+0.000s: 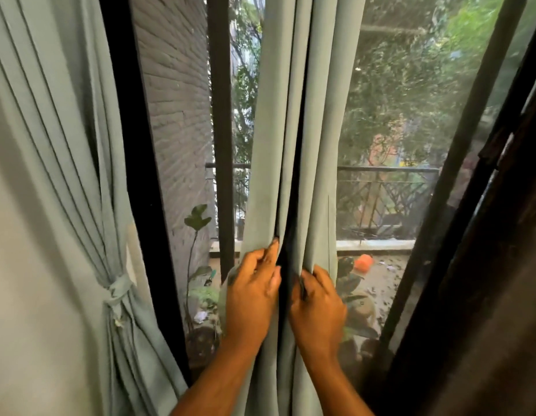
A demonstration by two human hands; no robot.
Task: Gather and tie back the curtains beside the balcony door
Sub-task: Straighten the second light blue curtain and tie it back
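Observation:
A pale green curtain (302,139) hangs in loose folds down the middle of the view, in front of the balcony glass. My left hand (251,291) grips its left folds at about waist height. My right hand (318,307) grips the right folds just beside it, and a dark gap runs between the two bunches. At the left a second pale green curtain (50,151) is gathered against the wall and held by a knotted fabric tieback (118,291).
A black door frame post (134,163) stands between the two curtains, and a thinner dark bar (220,130) rises behind the middle curtain. A dark door edge (477,235) slants at the right. Outside are potted plants (197,259), a railing (384,187) and an orange object (363,262).

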